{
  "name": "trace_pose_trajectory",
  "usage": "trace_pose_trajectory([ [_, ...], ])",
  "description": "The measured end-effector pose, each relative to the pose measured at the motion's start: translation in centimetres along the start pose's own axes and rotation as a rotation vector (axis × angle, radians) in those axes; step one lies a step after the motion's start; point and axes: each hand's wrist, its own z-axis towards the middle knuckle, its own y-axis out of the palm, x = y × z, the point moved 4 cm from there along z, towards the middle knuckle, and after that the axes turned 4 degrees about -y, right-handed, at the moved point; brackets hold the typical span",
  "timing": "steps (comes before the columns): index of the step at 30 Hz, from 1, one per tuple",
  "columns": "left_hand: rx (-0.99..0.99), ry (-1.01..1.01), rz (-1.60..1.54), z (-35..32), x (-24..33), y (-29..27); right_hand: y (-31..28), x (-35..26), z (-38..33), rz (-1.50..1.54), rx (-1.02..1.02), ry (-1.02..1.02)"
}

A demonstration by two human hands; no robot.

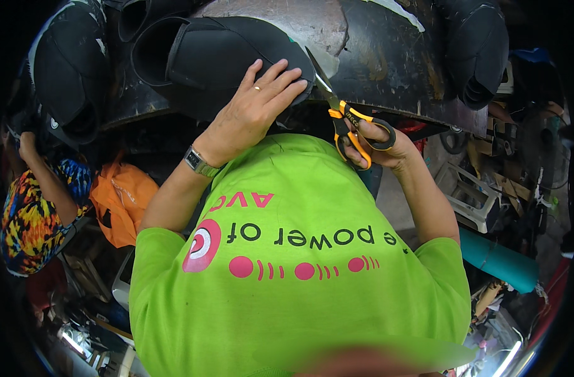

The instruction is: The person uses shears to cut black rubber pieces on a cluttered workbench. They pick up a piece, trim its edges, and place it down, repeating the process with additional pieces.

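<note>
A black, sock-like piece of thick fabric (221, 47) lies across the table edge, its wide round mouth to the left and its closed end to the right. My left hand (255, 100) rests on top of it, fingers stretched out and slightly spread, with a ring and a wristwatch showing. In my right hand (387, 144) are scissors (340, 110) with yellow and black handles, fingers through the loops. Their blades point up and away, right at the rounded right end of the black piece. Whether fabric lies between the blades I cannot tell.
The dark, worn table (400, 63) curves in front of me. Similar black pieces stand at its left (70, 69) and right (478, 53). To the left sit an orange bag (123, 195) and another person's arm (51, 182). At right are a plastic stool (466, 195) and a teal roll (500, 261).
</note>
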Motion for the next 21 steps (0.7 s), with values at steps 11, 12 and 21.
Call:
trace_pose_trajectory([
  [11,0.011,0.053,-0.054,-1.4,0.5,-0.6,1.4,-0.1,2.1,0.026,-0.028,-0.087],
  [12,0.005,0.051,-0.057,-1.5,0.4,-0.5,1.3,-0.1,1.9,0.013,-0.005,-0.074],
  [21,-0.012,0.109,-0.077,-2.7,0.2,0.2,0.7,0.2,0.6,-0.088,-0.040,-0.039],
])
